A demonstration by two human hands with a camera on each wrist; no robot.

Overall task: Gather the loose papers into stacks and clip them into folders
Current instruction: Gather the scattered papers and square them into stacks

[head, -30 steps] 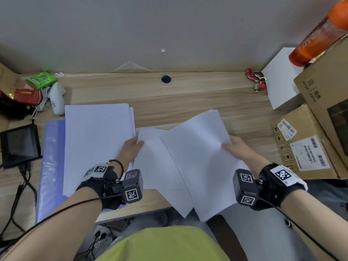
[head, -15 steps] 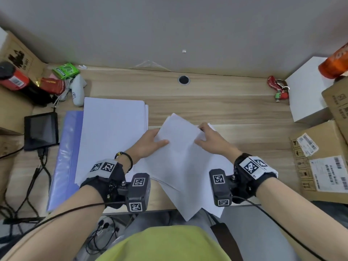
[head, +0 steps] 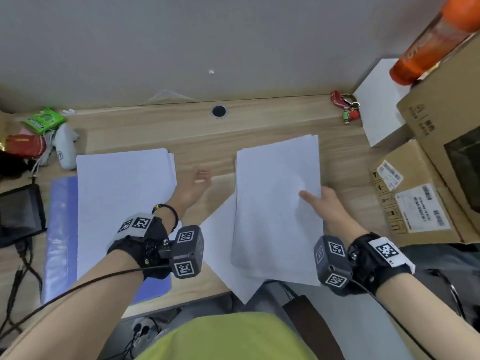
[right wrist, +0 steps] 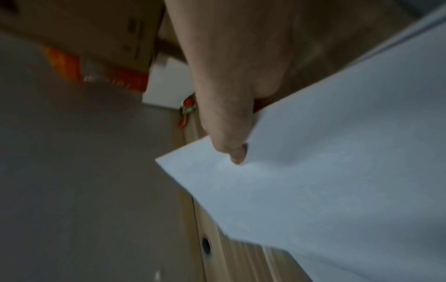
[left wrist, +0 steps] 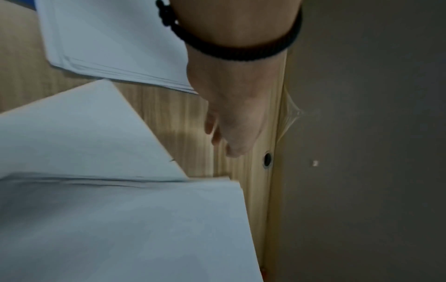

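A squared stack of white paper (head: 122,203) lies on a blue folder (head: 61,229) at the left of the desk. My right hand (head: 322,203) grips a second bundle of white sheets (head: 278,203) by its right edge, thumb (right wrist: 231,133) on top and fingers hidden beneath. The bundle (right wrist: 337,171) sits slightly raised over the desk's front edge. One loose sheet (head: 220,242) lies skewed under it. My left hand (head: 194,185) hovers over bare wood between the two piles, blurred, holding nothing. In the left wrist view its fingers (left wrist: 217,131) hang loosely curled.
Cardboard boxes (head: 415,203), a white box (head: 379,110) and an orange bottle (head: 436,37) crowd the right side. A red keychain (head: 346,107) and a cable hole (head: 219,111) lie near the wall. A small screen (head: 20,211), cables and snack packets (head: 44,120) sit at the left.
Both hands were pressing the fanned sheets together at the centre. Now the right hand has drawn the bundle to the right and straightened it; the left hand has let go and moved off.
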